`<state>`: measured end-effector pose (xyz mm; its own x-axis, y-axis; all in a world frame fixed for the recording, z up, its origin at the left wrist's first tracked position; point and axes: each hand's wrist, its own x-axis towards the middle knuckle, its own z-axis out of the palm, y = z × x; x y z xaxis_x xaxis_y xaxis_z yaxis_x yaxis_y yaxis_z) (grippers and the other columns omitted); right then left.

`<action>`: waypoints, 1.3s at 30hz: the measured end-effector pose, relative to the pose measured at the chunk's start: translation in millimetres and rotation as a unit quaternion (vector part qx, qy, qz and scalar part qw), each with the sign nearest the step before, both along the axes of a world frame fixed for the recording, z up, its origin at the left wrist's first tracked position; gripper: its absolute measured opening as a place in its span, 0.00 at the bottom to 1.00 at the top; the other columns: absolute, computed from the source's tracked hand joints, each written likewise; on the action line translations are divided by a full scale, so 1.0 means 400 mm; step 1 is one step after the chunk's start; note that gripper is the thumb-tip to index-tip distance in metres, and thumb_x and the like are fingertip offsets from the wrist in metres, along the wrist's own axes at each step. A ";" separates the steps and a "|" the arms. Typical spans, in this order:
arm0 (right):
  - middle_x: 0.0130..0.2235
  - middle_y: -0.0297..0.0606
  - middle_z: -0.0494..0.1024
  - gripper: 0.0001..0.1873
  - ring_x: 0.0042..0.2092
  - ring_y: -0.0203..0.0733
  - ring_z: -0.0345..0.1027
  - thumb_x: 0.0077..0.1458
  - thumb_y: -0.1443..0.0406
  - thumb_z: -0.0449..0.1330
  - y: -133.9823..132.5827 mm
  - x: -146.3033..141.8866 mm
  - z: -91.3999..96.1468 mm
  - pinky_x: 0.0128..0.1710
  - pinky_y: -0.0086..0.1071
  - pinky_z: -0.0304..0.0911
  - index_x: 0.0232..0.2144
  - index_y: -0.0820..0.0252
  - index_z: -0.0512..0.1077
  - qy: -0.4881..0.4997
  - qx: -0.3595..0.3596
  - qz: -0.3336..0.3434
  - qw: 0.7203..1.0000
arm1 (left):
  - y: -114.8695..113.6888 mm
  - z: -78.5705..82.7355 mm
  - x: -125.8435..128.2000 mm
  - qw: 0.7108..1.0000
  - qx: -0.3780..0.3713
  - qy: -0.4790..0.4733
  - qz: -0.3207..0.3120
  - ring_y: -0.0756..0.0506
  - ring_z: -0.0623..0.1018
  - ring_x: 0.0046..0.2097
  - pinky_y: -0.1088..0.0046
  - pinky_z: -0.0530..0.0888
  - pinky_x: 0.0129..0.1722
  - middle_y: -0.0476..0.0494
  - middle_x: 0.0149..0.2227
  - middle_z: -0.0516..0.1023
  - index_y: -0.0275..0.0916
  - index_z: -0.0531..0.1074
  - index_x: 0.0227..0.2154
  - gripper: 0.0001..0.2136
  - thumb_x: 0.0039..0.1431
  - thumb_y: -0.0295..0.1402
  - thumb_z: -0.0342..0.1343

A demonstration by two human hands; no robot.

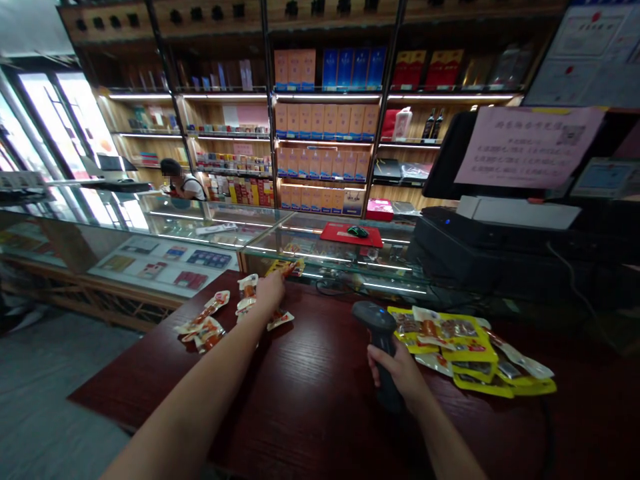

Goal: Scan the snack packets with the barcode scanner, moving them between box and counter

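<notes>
My right hand (pixel 393 370) is closed round the handle of a black barcode scanner (pixel 376 319), its head tilted up above the dark wooden table. Stretched toward the table's far edge, my left hand (pixel 271 291) has its fingers closed at a yellow snack packet (pixel 277 266); the fingertips are partly hidden. Small clear-and-white packets of brown snacks (pixel 249 288) lie under and beside that hand. More such packets (pixel 206 333) are to its left. Right of the scanner is a pile of yellow snack packets (pixel 473 353) with a few white-edged ones among them.
Behind the table runs a glass display counter (pixel 260 230) with a red mat (pixel 340 233) and a black mouse (pixel 357 231). A monitor (pixel 447 157) with a pink notice stands at right. Another person (pixel 193 187) is behind the counter at left. Shelves of boxes (pixel 327 120) line the wall.
</notes>
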<state>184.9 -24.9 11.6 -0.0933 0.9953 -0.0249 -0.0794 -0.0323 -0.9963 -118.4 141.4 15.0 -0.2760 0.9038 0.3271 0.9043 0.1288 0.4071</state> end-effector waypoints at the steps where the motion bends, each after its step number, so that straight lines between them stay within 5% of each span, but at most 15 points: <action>1: 0.19 0.24 0.70 0.22 0.16 0.32 0.61 0.42 0.53 0.65 -0.001 0.001 0.002 0.14 0.25 0.59 0.32 0.57 0.60 0.003 -0.002 -0.002 1.000 | -0.004 0.015 0.009 0.999 0.012 -0.048 -0.001 0.36 0.75 0.43 0.59 0.65 0.45 0.30 0.37 0.76 0.34 0.72 0.36 0.10 0.55 0.31 0.48; 4: 0.19 0.25 0.70 0.23 0.17 0.32 0.61 0.41 0.53 0.65 -0.006 0.003 0.009 0.14 0.25 0.59 0.34 0.58 0.61 0.007 -0.007 -0.004 1.000 | -0.034 0.058 0.043 0.953 0.024 -0.296 -0.054 0.38 0.75 0.39 0.64 0.69 0.39 0.35 0.34 0.76 0.34 0.71 0.35 0.11 0.50 0.34 0.52; 7: 0.19 0.25 0.70 0.24 0.16 0.32 0.61 0.41 0.54 0.65 -0.012 0.004 0.013 0.14 0.25 0.59 0.36 0.58 0.61 0.009 -0.002 0.000 1.000 | -0.084 0.077 0.084 0.792 -0.052 -0.586 -0.163 0.45 0.74 0.31 0.67 0.70 0.35 0.41 0.30 0.75 0.35 0.71 0.32 0.10 0.46 0.32 0.54; 11: 0.19 0.25 0.69 0.23 0.16 0.32 0.61 0.42 0.54 0.65 -0.016 0.008 0.012 0.14 0.25 0.59 0.35 0.58 0.61 0.017 0.010 0.008 1.000 | -0.151 0.061 0.147 0.566 -0.161 -0.772 -0.239 0.49 0.73 0.28 0.65 0.71 0.37 0.44 0.28 0.74 0.35 0.71 0.30 0.10 0.42 0.28 0.52; 13: 0.19 0.25 0.69 0.22 0.16 0.32 0.61 0.42 0.54 0.65 -0.018 0.010 0.010 0.14 0.25 0.59 0.34 0.57 0.61 0.028 0.015 0.014 0.999 | -0.175 0.047 0.179 0.493 -0.190 -0.812 -0.248 0.48 0.73 0.28 0.63 0.71 0.38 0.43 0.27 0.74 0.34 0.71 0.32 0.11 0.43 0.29 0.51; 15: 0.19 0.25 0.69 0.22 0.16 0.32 0.61 0.42 0.54 0.65 -0.021 0.011 0.011 0.14 0.26 0.59 0.35 0.57 0.61 0.037 0.018 0.022 0.999 | -0.192 0.033 0.207 0.453 -0.210 -0.827 -0.257 0.47 0.73 0.28 0.61 0.71 0.37 0.41 0.28 0.74 0.33 0.72 0.36 0.14 0.47 0.35 0.50; 19: 0.19 0.24 0.68 0.22 0.16 0.32 0.60 0.42 0.54 0.64 -0.028 0.008 0.018 0.14 0.25 0.59 0.35 0.58 0.61 0.032 0.016 0.023 0.999 | -0.208 0.005 0.243 0.424 -0.221 -0.829 -0.290 0.46 0.73 0.26 0.63 0.71 0.31 0.36 0.33 0.75 0.32 0.71 0.43 0.28 0.53 0.53 0.45; 22: 0.19 0.24 0.68 0.23 0.16 0.32 0.60 0.42 0.54 0.64 -0.031 0.006 0.018 0.14 0.26 0.59 0.35 0.59 0.61 0.016 0.011 0.028 0.999 | -0.201 -0.024 0.253 0.408 -0.198 -0.846 -0.280 0.44 0.76 0.31 0.65 0.72 0.32 0.31 0.38 0.76 0.29 0.67 0.48 0.29 0.57 0.51 0.44; 25: 0.19 0.24 0.69 0.24 0.17 0.32 0.60 0.42 0.54 0.63 -0.033 0.006 0.013 0.15 0.26 0.59 0.38 0.59 0.60 -0.004 0.001 0.053 0.999 | -0.181 -0.054 0.254 0.428 -0.128 -0.864 -0.231 0.42 0.78 0.37 0.65 0.73 0.38 0.32 0.40 0.77 0.29 0.64 0.51 0.22 0.62 0.41 0.42; 30: 0.19 0.24 0.69 0.24 0.17 0.32 0.61 0.42 0.56 0.64 -0.039 0.000 0.006 0.15 0.25 0.59 0.39 0.60 0.61 -0.052 -0.030 0.124 0.990 | -0.156 -0.080 0.257 0.485 -0.056 -0.852 -0.189 0.42 0.79 0.35 0.63 0.74 0.38 0.34 0.37 0.79 0.30 0.65 0.52 0.23 0.63 0.43 0.41; 34: 0.19 0.24 0.68 0.22 0.16 0.31 0.60 0.42 0.58 0.63 -0.046 -0.013 0.004 0.14 0.25 0.59 0.39 0.60 0.61 -0.074 -0.022 0.184 0.980 | -0.157 -0.077 0.265 0.488 -0.011 -0.851 -0.195 0.42 0.79 0.35 0.63 0.75 0.37 0.35 0.37 0.79 0.31 0.67 0.50 0.25 0.63 0.45 0.39; 39: 0.20 0.24 0.67 0.21 0.16 0.30 0.60 0.43 0.59 0.62 -0.048 -0.018 -0.001 0.14 0.25 0.59 0.39 0.60 0.62 -0.090 -0.021 0.177 0.980 | -0.161 -0.071 0.272 0.488 -0.021 -0.849 -0.203 0.42 0.78 0.35 0.63 0.75 0.36 0.33 0.36 0.78 0.30 0.69 0.48 0.26 0.62 0.48 0.39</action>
<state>177.6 -44.2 11.4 -0.4227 0.8991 -0.1135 0.1209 -0.0681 -0.9903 -9.4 77.1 -13.3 0.0876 0.9927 -0.0830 -0.7765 0.1202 0.6185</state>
